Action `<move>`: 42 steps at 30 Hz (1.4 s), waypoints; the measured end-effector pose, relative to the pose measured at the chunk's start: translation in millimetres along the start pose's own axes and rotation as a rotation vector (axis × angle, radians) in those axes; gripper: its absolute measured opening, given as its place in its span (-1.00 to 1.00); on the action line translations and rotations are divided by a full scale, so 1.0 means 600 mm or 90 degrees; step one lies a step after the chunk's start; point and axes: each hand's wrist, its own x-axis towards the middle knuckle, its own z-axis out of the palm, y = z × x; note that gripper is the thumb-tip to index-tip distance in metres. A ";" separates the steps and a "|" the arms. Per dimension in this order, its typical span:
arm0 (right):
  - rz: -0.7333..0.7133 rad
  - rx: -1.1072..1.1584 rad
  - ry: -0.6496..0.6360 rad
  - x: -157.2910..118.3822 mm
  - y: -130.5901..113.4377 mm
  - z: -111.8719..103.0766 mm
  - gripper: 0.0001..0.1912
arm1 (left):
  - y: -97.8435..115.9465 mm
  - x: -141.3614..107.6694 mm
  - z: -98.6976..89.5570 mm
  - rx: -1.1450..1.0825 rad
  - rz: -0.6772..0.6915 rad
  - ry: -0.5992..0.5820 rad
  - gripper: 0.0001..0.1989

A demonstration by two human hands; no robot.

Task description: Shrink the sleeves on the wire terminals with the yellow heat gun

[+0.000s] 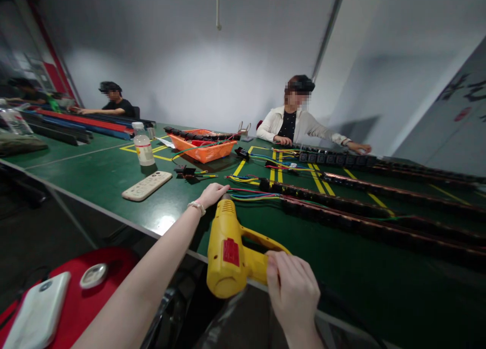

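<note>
My right hand (294, 288) is wrapped around the handle of a yellow heat gun (225, 253) with a red label. Its nozzle points away from me, toward the wires. At the ends of several coloured wires (254, 195), my left hand (213, 195) is closed, with a bracelet at the wrist. The fingertips are partly hidden, but the wires run out from them to the right. They lead into a long dark strip (341, 217) of copper-toned parts lying on the green table (182, 210). The gun's nozzle sits right beside my left fingers.
More long strips (379, 187) lie parallel behind. An orange basket (205, 153), a bottle (143, 145), a phone (147, 185) and short black wired pieces (190, 173) stand on the table. A co-worker (292, 119) sits opposite. A red stool (110, 260) with a white device is at lower left.
</note>
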 end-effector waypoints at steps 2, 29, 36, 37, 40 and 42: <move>0.008 0.015 -0.003 0.000 -0.003 0.006 -0.73 | -0.002 0.001 0.000 -0.011 -0.019 0.005 -0.43; 0.025 -0.111 -0.024 -0.025 0.095 -0.062 -0.67 | 0.007 -0.012 -0.005 0.111 -0.035 0.022 -0.47; -0.002 -0.284 0.052 -0.046 0.119 -0.081 -0.68 | 0.012 -0.015 -0.008 0.107 -0.062 0.009 -0.51; -0.005 -0.293 0.059 -0.047 0.119 -0.081 -0.68 | 0.014 -0.015 -0.008 0.108 -0.067 0.008 -0.51; -0.017 -0.299 0.066 -0.048 0.118 -0.082 -0.69 | 0.019 -0.018 -0.010 0.105 -0.083 0.002 -0.52; -0.024 -0.295 0.066 -0.046 0.117 -0.082 -0.69 | 0.022 -0.019 -0.012 0.100 -0.089 -0.002 -0.51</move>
